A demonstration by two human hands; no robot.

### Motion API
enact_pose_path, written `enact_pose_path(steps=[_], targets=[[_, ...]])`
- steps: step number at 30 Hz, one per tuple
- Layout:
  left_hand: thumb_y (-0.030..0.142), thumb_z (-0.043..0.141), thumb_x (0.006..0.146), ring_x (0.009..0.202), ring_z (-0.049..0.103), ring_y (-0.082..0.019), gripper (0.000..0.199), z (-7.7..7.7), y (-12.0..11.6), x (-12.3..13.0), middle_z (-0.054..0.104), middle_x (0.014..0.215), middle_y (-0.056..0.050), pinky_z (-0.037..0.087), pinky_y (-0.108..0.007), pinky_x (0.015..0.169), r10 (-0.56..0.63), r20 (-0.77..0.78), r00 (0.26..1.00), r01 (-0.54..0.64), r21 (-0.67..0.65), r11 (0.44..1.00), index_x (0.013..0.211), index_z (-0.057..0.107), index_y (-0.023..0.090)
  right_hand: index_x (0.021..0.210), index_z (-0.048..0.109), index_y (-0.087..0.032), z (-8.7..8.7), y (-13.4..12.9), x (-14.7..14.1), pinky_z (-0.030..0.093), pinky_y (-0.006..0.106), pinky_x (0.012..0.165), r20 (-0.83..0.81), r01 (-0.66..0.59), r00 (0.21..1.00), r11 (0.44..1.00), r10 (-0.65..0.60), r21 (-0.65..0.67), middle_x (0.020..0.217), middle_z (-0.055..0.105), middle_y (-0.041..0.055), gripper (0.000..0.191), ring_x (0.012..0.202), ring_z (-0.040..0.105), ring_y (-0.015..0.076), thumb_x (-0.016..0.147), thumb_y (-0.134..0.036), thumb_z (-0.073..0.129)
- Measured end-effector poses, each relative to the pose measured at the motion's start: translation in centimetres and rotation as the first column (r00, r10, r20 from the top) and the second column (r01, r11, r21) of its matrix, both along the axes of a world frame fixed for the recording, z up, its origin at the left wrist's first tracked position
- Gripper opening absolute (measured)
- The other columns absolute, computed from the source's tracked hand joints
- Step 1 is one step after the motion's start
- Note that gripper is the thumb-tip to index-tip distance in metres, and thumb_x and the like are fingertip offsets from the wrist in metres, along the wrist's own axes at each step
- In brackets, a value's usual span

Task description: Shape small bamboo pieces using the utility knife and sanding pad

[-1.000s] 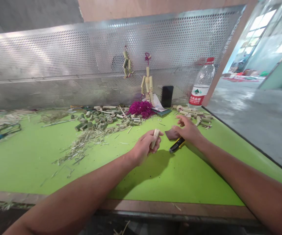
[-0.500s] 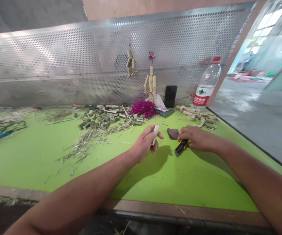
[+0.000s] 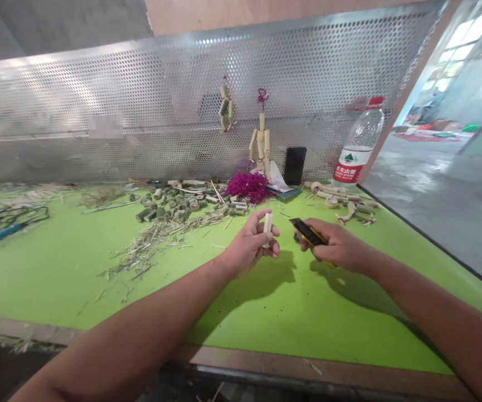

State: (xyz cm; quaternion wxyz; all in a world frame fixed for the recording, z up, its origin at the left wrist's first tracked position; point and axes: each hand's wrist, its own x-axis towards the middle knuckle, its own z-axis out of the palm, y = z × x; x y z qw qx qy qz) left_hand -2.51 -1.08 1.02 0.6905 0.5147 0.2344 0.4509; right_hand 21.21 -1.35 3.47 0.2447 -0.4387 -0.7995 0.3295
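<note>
Pale stick (image 3: 267,224), probably bamboo, is gripped in left hand (image 3: 246,245); right hand (image 3: 343,244) clasps a knife (image 3: 309,232).

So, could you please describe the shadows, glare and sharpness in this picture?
Head view: the left hand and right hand cast soft shadows on the green tabletop; head view: pale glare streaks the perforated panel; head view: the window at upper right looks washed out and hazy.

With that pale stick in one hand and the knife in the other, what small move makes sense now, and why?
Probably easing the knife in the right hand toward the pale stick in the left hand: both are held ready, the knife's front end points roughly that way, and a gap separates them.
</note>
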Motion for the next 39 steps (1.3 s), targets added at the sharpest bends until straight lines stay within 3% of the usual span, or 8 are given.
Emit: enact_pose_path(steps=[3, 5, 9, 13, 17, 26, 39], targets=[[0.007, 0.059, 0.079, 0.065, 0.057, -0.008, 0.056, 0.2, -0.3, 0.1, 0.057, 0.097, -0.001, 0.045, -0.022, 0.056, -0.007, 0.012, 1.0, 0.007, 0.019, 1.0, 0.129, 0.04, 0.024, 0.121, 0.06, -0.019, -0.8, -0.8, -1.7, 0.048, 0.03, 0.066, 0.028, 0.061, 0.998, 0.997, -0.063, 0.054, 0.096, 0.069, 0.0054, 0.039, 0.077, 0.062, 0.0197, 0.085, -0.034, 0.054], [0.006, 0.058, 0.077, 0.061, 0.053, -0.006, 0.056, 0.3, -0.4, 0.1, 0.057, 0.095, 0.0, 0.04, -0.02, 0.052, -0.014, 0.014, 1.0, 0.014, 0.031, 0.999, 0.127, 0.042, 0.024, 0.13, 0.059, -0.021, -1.4, -1.0, -2.3, 0.05, 0.033, 0.075, 0.046, 0.106, 0.993, 0.987, -0.112, 0.117, 0.109, 0.069, 0.0085, 0.048, 0.092, 0.064, 0.0242, 0.091, -0.046, 0.051], [0.009, 0.063, 0.077, 0.059, 0.047, -0.005, 0.058, 0.2, -0.5, 0.1, 0.055, 0.091, 0.001, 0.036, -0.019, 0.05, -0.035, 0.003, 0.999, 0.035, 0.043, 0.998, 0.129, 0.043, 0.025, 0.132, 0.06, -0.022, -1.6, -1.3, -2.4, 0.049, 0.039, 0.085, 0.088, 0.14, 0.982, 0.961, -0.165, 0.237, 0.124, 0.066, 0.0118, 0.051, 0.11, 0.062, 0.0289, 0.097, -0.053, 0.04], [0.025, 0.072, 0.08, 0.058, 0.044, -0.005, 0.059, 0.0, -0.6, 0.2, 0.051, 0.084, 0.003, 0.034, -0.019, 0.05, 0.01, -0.052, 0.999, -0.004, 0.119, 0.993, 0.132, 0.043, 0.024, 0.129, 0.06, -0.02, -1.0, -1.7, -2.5, 0.048, 0.038, 0.083, 0.172, 0.086, 0.972, 0.923, -0.161, 0.375, 0.118, 0.067, 0.0131, 0.05, 0.105, 0.062, 0.0276, 0.098, -0.052, 0.038], [0.036, 0.071, 0.083, 0.057, 0.04, -0.005, 0.057, 0.2, -0.8, 0.2, 0.047, 0.08, 0.004, 0.032, -0.019, 0.049, 0.062, -0.125, 0.99, -0.041, 0.164, 0.986, 0.131, 0.044, 0.023, 0.125, 0.062, -0.021, -0.8, -2.2, -2.8, 0.046, 0.034, 0.073, 0.238, 0.035, 0.96, 0.903, -0.149, 0.428, 0.105, 0.069, 0.0108, 0.043, 0.09, 0.063, 0.0236, 0.099, -0.048, 0.041], [0.04, 0.067, 0.085, 0.061, 0.037, -0.008, 0.06, 0.3, -0.9, 0.2, 0.042, 0.08, 0.003, 0.032, -0.021, 0.053, 0.095, -0.269, 0.959, -0.042, 0.199, 0.979, 0.138, 0.046, 0.023, 0.122, 0.065, -0.024, -0.9, -3.0, -3.0, 0.044, 0.031, 0.068, 0.242, 0.112, 0.926, 0.822, -0.291, 0.558, 0.103, 0.07, 0.0094, 0.036, 0.086, 0.063, 0.0223, 0.093, -0.041, 0.052], [0.042, 0.06, 0.089, 0.064, 0.037, -0.01, 0.044, 0.6, -1.4, 0.3, 0.042, 0.078, 0.002, 0.031, -0.022, 0.054, 0.259, -0.428, 0.866, -0.121, 0.323, 0.939, 0.126, 0.056, 0.018, 0.127, 0.063, -0.024, -1.2, -3.4, -3.4, 0.051, 0.038, 0.077, 0.216, 0.151, 0.93, 0.843, -0.299, 0.516, 0.113, 0.071, 0.0104, 0.04, 0.095, 0.066, 0.026, 0.095, -0.044, 0.05]])
